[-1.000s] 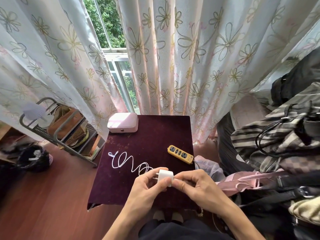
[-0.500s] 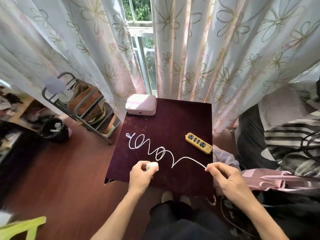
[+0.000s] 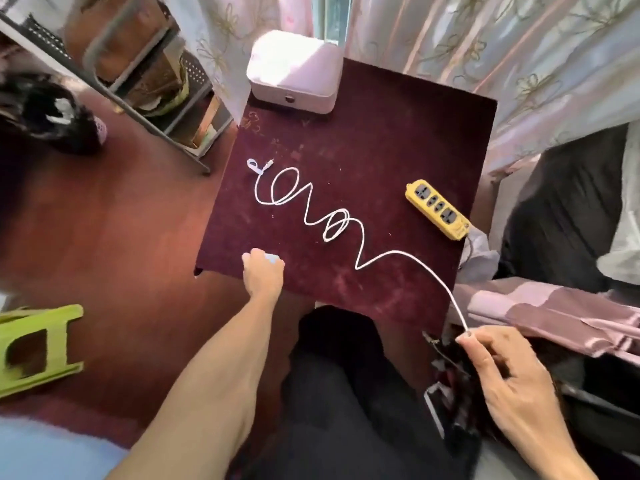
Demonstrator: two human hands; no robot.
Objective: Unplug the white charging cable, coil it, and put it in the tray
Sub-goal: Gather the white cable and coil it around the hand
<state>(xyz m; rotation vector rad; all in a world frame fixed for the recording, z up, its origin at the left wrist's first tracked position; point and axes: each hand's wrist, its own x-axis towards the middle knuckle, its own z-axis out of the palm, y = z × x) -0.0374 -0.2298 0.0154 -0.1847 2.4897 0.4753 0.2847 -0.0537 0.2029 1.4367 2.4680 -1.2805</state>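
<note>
Maroon-covered desk (image 3: 398, 140) before floral curtains (image 3: 519, 46), bearing a pink box (image 3: 292, 72) and yellow power strip (image 3: 438, 209). White charging cable (image 3: 311, 216) lies in loose loops across it. Left hand (image 3: 263, 275) closes around the white adapter (image 3: 272, 258); right hand (image 3: 512, 379) pinches the cable's near end off the desk edge.

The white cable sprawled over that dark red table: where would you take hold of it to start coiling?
Probably at the end the right hand already pinches, off the table's near right edge. The white cable rises from the cloth there, so fingers close round it from above; its far tip lies flat among loose loops. The left hand, on the white charger block, would have to let go first.
</note>
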